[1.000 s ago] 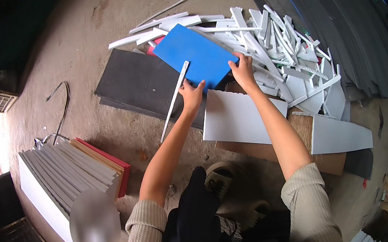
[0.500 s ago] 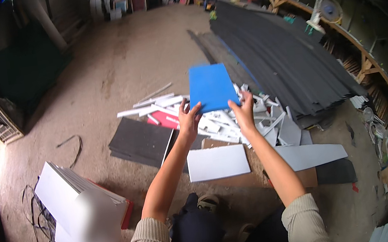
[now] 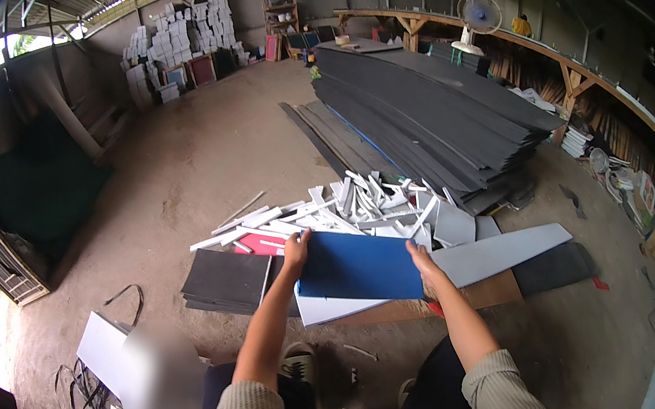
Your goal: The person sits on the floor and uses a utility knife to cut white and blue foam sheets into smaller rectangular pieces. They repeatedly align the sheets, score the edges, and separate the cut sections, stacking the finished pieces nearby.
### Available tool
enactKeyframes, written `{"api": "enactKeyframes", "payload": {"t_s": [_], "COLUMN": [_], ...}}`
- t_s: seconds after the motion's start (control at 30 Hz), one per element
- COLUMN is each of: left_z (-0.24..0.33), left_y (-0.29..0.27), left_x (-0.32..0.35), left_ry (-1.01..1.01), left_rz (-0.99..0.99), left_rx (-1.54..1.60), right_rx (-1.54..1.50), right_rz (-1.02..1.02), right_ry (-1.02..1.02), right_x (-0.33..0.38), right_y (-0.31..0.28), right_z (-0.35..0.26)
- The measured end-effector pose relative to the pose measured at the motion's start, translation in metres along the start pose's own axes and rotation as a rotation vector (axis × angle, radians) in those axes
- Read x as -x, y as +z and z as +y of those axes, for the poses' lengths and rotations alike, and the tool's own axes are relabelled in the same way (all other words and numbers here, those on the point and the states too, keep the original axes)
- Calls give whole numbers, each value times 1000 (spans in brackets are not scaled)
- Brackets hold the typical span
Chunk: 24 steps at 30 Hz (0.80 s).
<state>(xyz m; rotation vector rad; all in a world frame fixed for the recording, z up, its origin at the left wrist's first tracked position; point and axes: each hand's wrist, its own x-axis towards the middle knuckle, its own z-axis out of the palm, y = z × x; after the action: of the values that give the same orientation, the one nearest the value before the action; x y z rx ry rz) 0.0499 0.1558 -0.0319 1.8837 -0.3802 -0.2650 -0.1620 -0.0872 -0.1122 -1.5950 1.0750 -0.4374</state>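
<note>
Head camera looks down at my two bare hands and the floor [image 3: 199, 172] of a big shed. I hold a blue board [image 3: 359, 266] flat between both hands, low over the floor in front of my knees. My left hand [image 3: 296, 252] has a tight grip on its left edge, with the fingers curled over the top. My right hand [image 3: 424, 262] presses on its right edge, and its grip is closed on the board too.

Right under the blue board lies a white board [image 3: 325, 310], and only its front edge peeks out. Under that sits a brown board [image 3: 480, 296] on the floor. A long pale grey board [image 3: 507, 251] lies just right of my right hand. A small dark grey sheet [image 3: 551, 268] lies at its far end.

Behind the blue board is a messy heap of white strips [image 3: 352, 205]. A red piece [image 3: 260, 244] shows in the heap, close to my left hand. To the left of my left hand lies a flat stack of dark grey boards [image 3: 226, 280].

Farther back on the floor is a big pile of long dark sheets [image 3: 424, 121]. Near the lower left there is a stack of white boards [image 3: 103, 350] with a blurred patch over part of it. A fan [image 3: 478, 17] stands by the far bench.
</note>
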Motion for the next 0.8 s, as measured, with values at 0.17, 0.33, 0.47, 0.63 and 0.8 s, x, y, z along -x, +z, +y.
{"api": "enactKeyframes", "payload": {"t_s": [0.17,0.33,0.47,0.63,0.8], "left_z": [-122,-190,-177,-182,-187], "left_y": [26,35,37,14,49], "left_x": [33,110,100,49,48], "left_ry": [-244,-162,-77,-92,-147], "left_rz": [31,241,177,246,272], "left_rx": [73,-4,-38,-210,-411], "right_rx": [226,397,273,363,590], "right_rz": [-145,18,93,44,132], "right_ry": [95,49,-185,-170,-177], "right_x": [4,52,33,-4,-47], "right_y": [9,51,48,100,103], "right_z": [38,104,118,69,102]}}
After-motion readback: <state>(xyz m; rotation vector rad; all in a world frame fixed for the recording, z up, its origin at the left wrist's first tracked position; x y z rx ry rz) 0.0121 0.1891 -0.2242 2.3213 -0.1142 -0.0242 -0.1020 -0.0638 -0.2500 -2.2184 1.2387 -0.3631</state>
